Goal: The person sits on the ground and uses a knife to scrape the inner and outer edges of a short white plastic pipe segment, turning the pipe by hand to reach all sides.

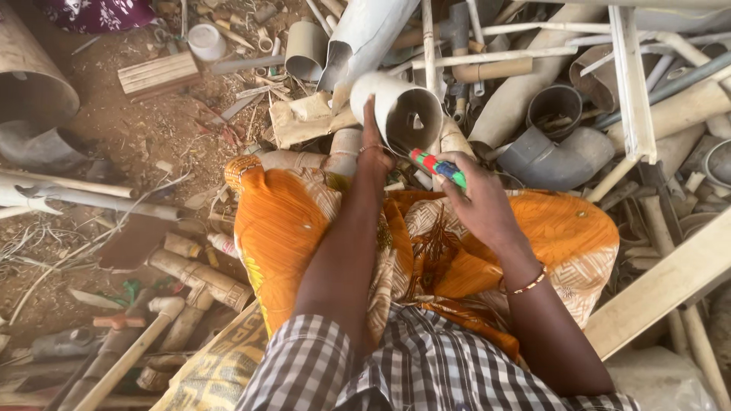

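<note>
My left hand (pixel 373 144) grips a short, wide cream plastic pipe section (pixel 396 106) by its near wall, with the open end turned toward me. My right hand (pixel 476 202) is closed around a small tool with a red, green and blue handle (pixel 438 167), its tip held at the pipe's open rim. Both hands work above my lap, which is draped in an orange patterned cloth (pixel 289 221). A checked shirt covers my upper arms.
Scrap pipes lie all around: a grey elbow fitting (pixel 560 156), a dark pipe stub (pixel 554 106), long white pipes and white frame strips (pixel 632 84) at the right. A large tan pipe (pixel 30 76), a wood block (pixel 158 74) and hammers (pixel 145 335) lie at the left on dirt.
</note>
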